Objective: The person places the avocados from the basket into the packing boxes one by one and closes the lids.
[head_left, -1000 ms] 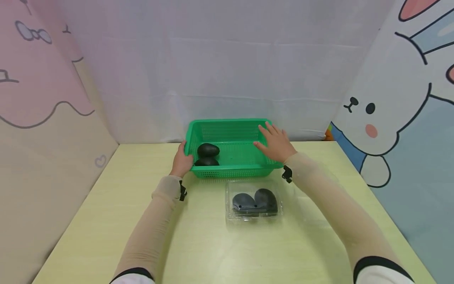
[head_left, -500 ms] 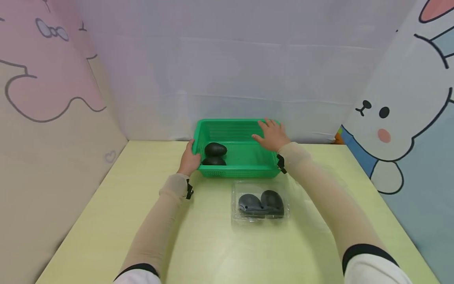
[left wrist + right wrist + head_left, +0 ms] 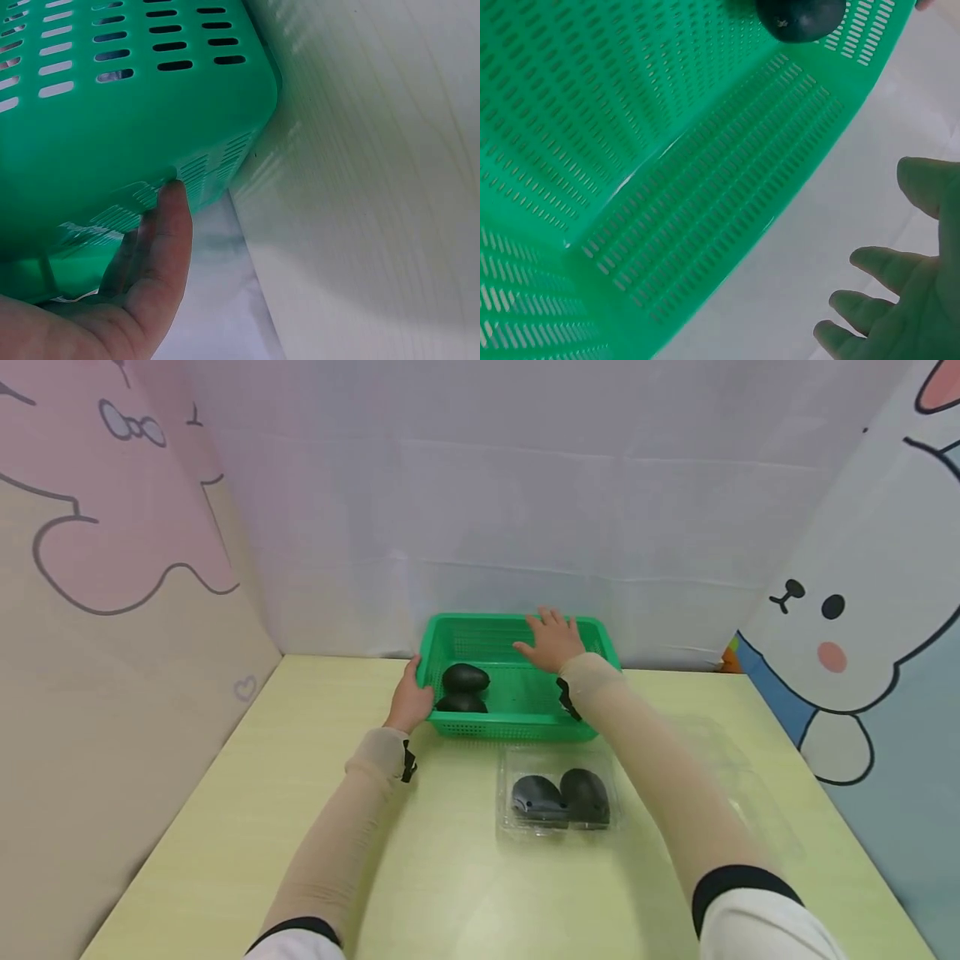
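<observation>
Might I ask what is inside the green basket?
Two dark, rounded objects lie inside the green basket, at left. In the head view, its front rim hides the nearer one's lower part; the right hand and sleeve cover some interior.

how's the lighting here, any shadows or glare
Head: soft shadow beside the left beige fabric sleeve on the pale yellow wooden table, faint glints on the clear plastic box; left wrist: broad soft shadow across the table; right wrist: the right hand looks dark and greenish.
</observation>
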### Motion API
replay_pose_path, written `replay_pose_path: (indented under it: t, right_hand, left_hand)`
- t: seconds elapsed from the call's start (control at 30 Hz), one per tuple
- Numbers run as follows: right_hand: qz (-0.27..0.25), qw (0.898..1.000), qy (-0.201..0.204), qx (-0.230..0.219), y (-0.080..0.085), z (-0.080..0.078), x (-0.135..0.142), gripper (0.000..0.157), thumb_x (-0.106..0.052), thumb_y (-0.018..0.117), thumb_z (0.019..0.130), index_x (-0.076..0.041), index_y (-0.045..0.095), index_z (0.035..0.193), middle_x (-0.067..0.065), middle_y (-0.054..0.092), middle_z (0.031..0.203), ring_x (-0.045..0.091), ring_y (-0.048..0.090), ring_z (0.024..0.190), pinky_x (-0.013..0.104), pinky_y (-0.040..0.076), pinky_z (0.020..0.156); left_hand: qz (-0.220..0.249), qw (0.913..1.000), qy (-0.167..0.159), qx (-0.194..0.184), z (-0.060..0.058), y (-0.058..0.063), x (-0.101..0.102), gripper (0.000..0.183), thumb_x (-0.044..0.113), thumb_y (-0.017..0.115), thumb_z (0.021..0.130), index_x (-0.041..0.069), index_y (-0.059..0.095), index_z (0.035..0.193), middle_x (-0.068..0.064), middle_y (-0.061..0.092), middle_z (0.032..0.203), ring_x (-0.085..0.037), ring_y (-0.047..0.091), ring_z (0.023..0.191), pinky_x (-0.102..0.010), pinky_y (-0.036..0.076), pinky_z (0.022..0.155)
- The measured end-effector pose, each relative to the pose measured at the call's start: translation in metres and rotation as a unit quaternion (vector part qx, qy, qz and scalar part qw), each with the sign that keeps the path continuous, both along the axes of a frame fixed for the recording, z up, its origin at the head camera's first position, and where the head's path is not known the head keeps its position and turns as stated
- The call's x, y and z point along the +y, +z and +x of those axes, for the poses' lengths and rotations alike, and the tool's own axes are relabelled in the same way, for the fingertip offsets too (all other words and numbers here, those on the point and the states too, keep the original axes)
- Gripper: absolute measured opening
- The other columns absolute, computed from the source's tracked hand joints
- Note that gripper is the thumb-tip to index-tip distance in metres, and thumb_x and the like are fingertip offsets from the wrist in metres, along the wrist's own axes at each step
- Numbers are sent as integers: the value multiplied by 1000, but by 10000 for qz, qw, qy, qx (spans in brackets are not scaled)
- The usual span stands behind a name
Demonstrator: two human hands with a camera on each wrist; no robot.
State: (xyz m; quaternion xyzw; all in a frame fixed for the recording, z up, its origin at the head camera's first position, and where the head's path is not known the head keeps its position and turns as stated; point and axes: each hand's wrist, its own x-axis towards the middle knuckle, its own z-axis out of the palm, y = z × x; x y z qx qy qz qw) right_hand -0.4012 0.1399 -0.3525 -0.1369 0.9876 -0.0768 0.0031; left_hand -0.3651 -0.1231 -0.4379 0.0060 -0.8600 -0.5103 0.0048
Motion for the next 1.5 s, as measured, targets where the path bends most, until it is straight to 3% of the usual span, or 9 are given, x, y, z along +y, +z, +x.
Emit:
replay_pose_path:
  t: [0.2,0.33,0.5,0.63,0.83,1.03,1.13,1.5]
  right_hand:
    - [49,9996,126,-250,0,-4,-24,68,-47,42,101,-10,23,155,16,15,160,34,10,147,54,7,115]
    - [-2,9962,314,-813,-3,-5,-42,67,-45,43,101,-9,23,155,15,19,159,33,16,146,51,14,115]
    - [-76,9823,515,-1800,-6,-6,-62,66,-45,46,100,-12,27,154,11,27,157,30,26,143,45,27,112]
    - [61,9732,721,-2185,-7,-8,-74,59,-44,53,98,-17,40,149,7,38,152,27,36,137,43,35,107]
    - [54,9511,550,-3039,-10,-10,-82,59,-41,63,92,-25,45,146,3,44,147,24,44,131,43,40,102]
    - [356,9439,793,-3185,0,13,-92,64,-40,61,94,-23,37,151,5,39,151,25,41,134,43,37,106]
    - [432,9404,898,-3253,4,19,-97,69,-39,61,94,-21,31,153,8,35,153,27,39,135,45,36,106]
    - [819,9339,974,-3341,4,19,-107,71,-35,59,94,-25,25,155,5,19,160,29,20,145,45,35,107]
  left_hand:
    - [7,10000,-39,24,-1,0,4,69,6,39,94,13,12,157,-19,25,156,-33,39,125,-49,33,103]
    - [35,10000,-25,-24,0,0,4,70,7,40,93,14,12,157,-19,26,156,-34,41,120,-48,35,100]
    - [114,9999,81,-75,1,0,2,71,6,42,92,14,14,157,-18,27,155,-34,42,120,-49,35,100]
    - [162,9998,75,-49,-1,1,1,72,7,42,92,16,13,157,-17,27,156,-34,41,121,-49,35,101]
    - [176,9998,79,-24,-2,1,1,71,8,42,93,15,14,157,-17,27,156,-34,41,121,-48,35,100]
    - [175,9997,89,-133,5,1,0,70,8,41,94,17,12,157,-15,25,157,-35,43,118,-46,38,94]
    - [153,9997,83,-169,6,0,0,70,8,41,94,17,12,157,-15,23,158,-34,41,123,-47,37,97]
    - [133,9998,82,-111,5,-1,-1,70,8,41,94,17,13,157,-14,23,158,-33,39,124,-48,35,98]
